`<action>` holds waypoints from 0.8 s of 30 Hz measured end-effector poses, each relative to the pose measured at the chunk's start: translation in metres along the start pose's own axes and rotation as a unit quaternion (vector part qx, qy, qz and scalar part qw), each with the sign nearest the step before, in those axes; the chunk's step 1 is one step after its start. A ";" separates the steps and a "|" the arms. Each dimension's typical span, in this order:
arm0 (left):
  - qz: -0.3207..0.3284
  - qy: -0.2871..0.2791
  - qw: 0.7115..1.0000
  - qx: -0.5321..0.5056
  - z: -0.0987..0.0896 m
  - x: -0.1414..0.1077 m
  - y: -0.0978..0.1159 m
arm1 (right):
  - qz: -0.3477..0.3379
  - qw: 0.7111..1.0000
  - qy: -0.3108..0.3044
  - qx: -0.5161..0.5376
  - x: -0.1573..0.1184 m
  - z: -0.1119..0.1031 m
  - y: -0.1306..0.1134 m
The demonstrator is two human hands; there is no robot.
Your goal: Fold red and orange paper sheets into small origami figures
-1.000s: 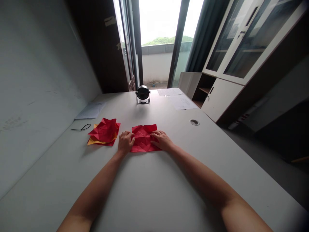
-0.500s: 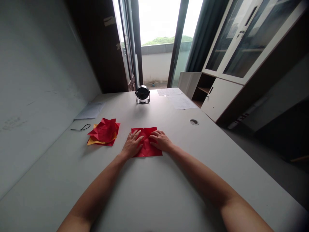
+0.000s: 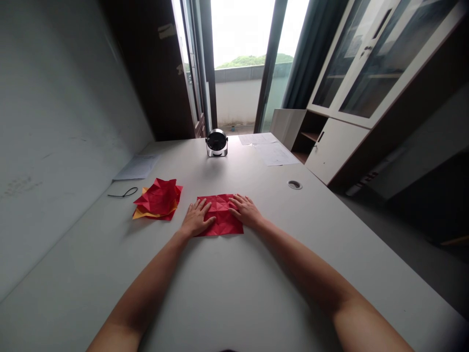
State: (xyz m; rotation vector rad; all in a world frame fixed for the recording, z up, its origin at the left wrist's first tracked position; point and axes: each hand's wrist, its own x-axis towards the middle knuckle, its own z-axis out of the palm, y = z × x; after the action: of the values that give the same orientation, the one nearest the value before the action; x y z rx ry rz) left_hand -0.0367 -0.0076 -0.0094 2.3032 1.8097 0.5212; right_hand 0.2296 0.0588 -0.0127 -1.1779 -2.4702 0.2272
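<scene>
A creased red paper sheet [image 3: 220,220] lies nearly flat on the white table [image 3: 220,293], with fold lines crossing it. On its left side rests my left hand [image 3: 197,218], fingers spread, palm down. My right hand [image 3: 246,210] lies open over the sheet's upper right part, its fingers stretched out on the paper. Neither hand grips anything; both cover parts of the sheet's sides. To the left sits a loose pile of creased papers, red [image 3: 159,196] on top with a yellow sheet [image 3: 143,212] beneath.
A thin black loop [image 3: 124,193] lies left of the pile. Farther back are white papers [image 3: 137,167], a round black device [image 3: 217,142] on a metal stand and more papers [image 3: 276,154]. A round hole [image 3: 294,185] is at the right.
Both hands have moved slightly apart, the left one outward to the left. More of the sheet's creased middle shows, and its lower edge has shifted a little left.
</scene>
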 end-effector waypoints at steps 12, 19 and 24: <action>0.000 0.042 0.999 0.002 -0.008 0.002 -0.003 | -0.057 0.998 -0.001 0.026 -0.002 -0.006 -0.003; 0.007 0.069 0.997 -0.034 -0.012 0.004 -0.007 | -0.055 0.998 0.016 0.023 -0.001 -0.004 -0.001; 0.017 0.075 0.994 -0.075 -0.015 0.003 -0.006 | -0.054 0.998 0.018 0.019 -0.001 -0.006 0.000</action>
State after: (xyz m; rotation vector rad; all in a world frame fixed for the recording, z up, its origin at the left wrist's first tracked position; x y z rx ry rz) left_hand -0.0467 -0.0050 0.0032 2.2503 1.7304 0.8261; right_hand 0.2324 0.0579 -0.0079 -1.0215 -2.4788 0.2200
